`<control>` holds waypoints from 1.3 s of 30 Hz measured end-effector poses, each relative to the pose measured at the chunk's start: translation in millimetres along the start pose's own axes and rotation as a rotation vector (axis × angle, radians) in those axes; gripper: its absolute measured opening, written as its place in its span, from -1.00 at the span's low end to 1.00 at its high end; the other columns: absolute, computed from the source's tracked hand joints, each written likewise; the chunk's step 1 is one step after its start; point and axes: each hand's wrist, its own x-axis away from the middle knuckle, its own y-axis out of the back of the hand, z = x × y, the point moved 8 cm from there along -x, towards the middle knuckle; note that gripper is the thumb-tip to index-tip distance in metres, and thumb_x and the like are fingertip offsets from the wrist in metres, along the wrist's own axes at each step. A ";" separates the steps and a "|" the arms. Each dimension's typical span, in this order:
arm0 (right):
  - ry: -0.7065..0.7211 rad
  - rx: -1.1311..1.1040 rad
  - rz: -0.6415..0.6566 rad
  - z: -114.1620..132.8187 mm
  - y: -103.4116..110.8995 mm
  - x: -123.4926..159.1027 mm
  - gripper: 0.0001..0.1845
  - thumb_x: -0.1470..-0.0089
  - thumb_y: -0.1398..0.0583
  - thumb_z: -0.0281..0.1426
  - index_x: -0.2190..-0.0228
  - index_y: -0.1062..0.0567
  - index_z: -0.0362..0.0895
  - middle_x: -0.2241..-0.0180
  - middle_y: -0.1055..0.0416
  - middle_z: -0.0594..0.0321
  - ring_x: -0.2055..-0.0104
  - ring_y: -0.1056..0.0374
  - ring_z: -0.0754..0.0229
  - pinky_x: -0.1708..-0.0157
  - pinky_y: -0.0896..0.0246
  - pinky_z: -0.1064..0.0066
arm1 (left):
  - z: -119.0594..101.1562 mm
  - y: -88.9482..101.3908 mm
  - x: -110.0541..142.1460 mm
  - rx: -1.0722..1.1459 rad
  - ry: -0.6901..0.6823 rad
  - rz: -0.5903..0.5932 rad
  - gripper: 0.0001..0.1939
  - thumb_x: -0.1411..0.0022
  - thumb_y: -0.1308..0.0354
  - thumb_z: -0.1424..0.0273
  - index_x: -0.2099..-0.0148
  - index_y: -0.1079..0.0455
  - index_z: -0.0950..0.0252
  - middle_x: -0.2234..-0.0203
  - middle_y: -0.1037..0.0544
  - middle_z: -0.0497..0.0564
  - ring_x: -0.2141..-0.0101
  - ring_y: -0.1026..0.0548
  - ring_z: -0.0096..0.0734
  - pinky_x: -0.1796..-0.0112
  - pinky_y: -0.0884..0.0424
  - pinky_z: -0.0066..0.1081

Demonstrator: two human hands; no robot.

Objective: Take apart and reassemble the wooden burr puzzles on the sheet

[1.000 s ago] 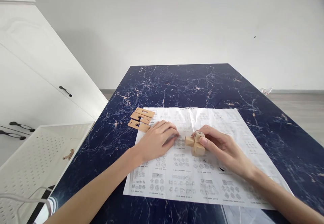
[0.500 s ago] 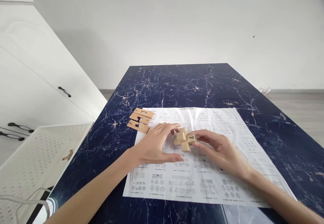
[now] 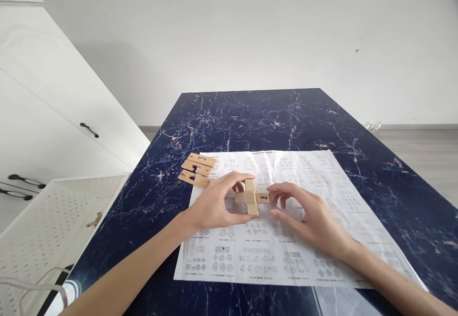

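A cross-shaped wooden burr puzzle (image 3: 251, 198) of interlocked light blocks is over the middle of the printed sheet (image 3: 257, 278). The arm of it that points right bears a dark "3". My left hand (image 3: 223, 200) grips the puzzle between thumb and fingers, at its far and near arms. Beside the marked arm, my right hand (image 3: 302, 211) has its thumb and fingers apart, with the fingertips close to the block's end. Whether they touch it I cannot tell.
Flat wooden pieces (image 3: 196, 168) with cut-outs and numbers lie at the sheet's upper left corner. The sheet rests on a dark blue marbled table (image 3: 246, 120). Left of the table stand a white perforated basket (image 3: 36, 230) with a wooden piece (image 3: 94, 219) and a white cabinet (image 3: 53, 92).
My left hand has closed on the puzzle, which has turned square and shifted slightly left. My right fingers have loosened from the block marked 3.
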 end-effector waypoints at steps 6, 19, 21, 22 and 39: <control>-0.096 0.046 0.123 0.0 -10.5 0.1 -0.75 -0.48 -0.12 -0.19 0.03 -0.50 -0.04 0.28 -0.59 0.24 0.41 -0.43 0.17 0.40 -0.33 0.31 | -15.0 -7.5 4.7 -0.114 -0.203 0.009 -0.34 -0.28 -0.47 0.23 -0.32 -0.30 0.13 -0.10 -0.59 0.08 -0.05 -0.59 -0.15 -0.04 -0.50 -0.20; 0.030 0.039 0.082 11.5 -12.2 0.3 -0.77 -0.49 -0.14 -0.27 0.06 -0.57 -0.09 0.36 -0.53 0.24 0.39 -0.43 0.16 0.38 -0.34 0.32 | -21.2 1.0 1.9 -0.041 -0.169 -0.022 -0.31 -0.05 -0.59 0.20 -0.16 -0.43 0.23 0.14 -0.67 0.01 0.16 -0.60 -0.19 0.02 -0.42 -0.18; 0.141 0.101 0.045 20.0 -10.2 1.4 -0.79 -0.49 -0.14 -0.32 0.04 -0.55 -0.11 0.34 -0.53 0.21 0.37 -0.45 0.15 0.36 -0.35 0.31 | -18.7 0.9 0.9 0.032 -0.112 -0.012 -0.33 0.00 -0.60 0.17 -0.10 -0.47 0.21 0.16 -0.67 0.00 0.17 -0.59 -0.18 0.03 -0.43 -0.18; 0.179 0.127 0.034 22.9 -9.5 1.9 -0.80 -0.50 -0.13 -0.34 0.04 -0.54 -0.11 0.33 -0.54 0.20 0.36 -0.46 0.14 0.36 -0.35 0.30 | -16.9 -0.1 0.3 0.077 -0.081 0.004 -0.34 0.01 -0.60 0.16 -0.09 -0.48 0.21 0.15 -0.67 0.01 0.16 -0.59 -0.17 0.04 -0.44 -0.19; 0.212 0.210 -0.027 29.3 -2.5 3.0 -0.90 -0.45 -0.16 -0.36 0.17 -0.45 -0.11 0.45 -0.38 0.33 0.50 -0.33 0.24 0.48 -0.21 0.36 | -8.6 -5.3 -4.5 0.278 -0.005 0.063 -0.34 -0.02 -0.60 0.23 -0.13 -0.47 0.18 0.04 -0.63 0.04 0.11 -0.54 -0.22 0.02 -0.45 -0.20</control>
